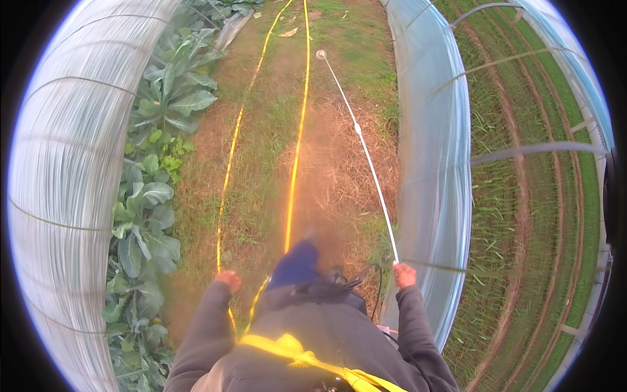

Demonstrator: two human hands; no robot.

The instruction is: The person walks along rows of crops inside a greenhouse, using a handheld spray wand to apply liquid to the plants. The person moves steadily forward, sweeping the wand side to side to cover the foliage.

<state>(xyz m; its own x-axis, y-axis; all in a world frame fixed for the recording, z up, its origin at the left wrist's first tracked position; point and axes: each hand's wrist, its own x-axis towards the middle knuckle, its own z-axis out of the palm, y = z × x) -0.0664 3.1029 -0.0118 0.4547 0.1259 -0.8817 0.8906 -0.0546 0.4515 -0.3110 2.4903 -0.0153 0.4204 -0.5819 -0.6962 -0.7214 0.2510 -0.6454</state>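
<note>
My right hand (pixel 405 275) is closed around the lower end of a long thin white pole (pixel 373 171), which slants forward and ends in a small round pale head (pixel 321 54) low over the grass. My left hand (pixel 228 281) is beside a yellow rope or hose (pixel 228 171); its fingers are blurred, and whether they hold the line cannot be told. A second yellow line (pixel 299 132) runs ahead along the path. A knotted yellow strap (pixel 294 350) crosses my dark jacket, and the yellow lines reach down towards it. A black cable (pixel 379 284) loops near my right side.
Large-leaved green plants (pixel 159 235) line the left side, beside a ribbed translucent plastic tunnel (pixel 68 161). On the right stands bluish plastic sheeting (pixel 431 171) with hoops, and rows of low green plants (pixel 490 245) lie beyond it. Dry straw (pixel 362 166) and grass cover the path.
</note>
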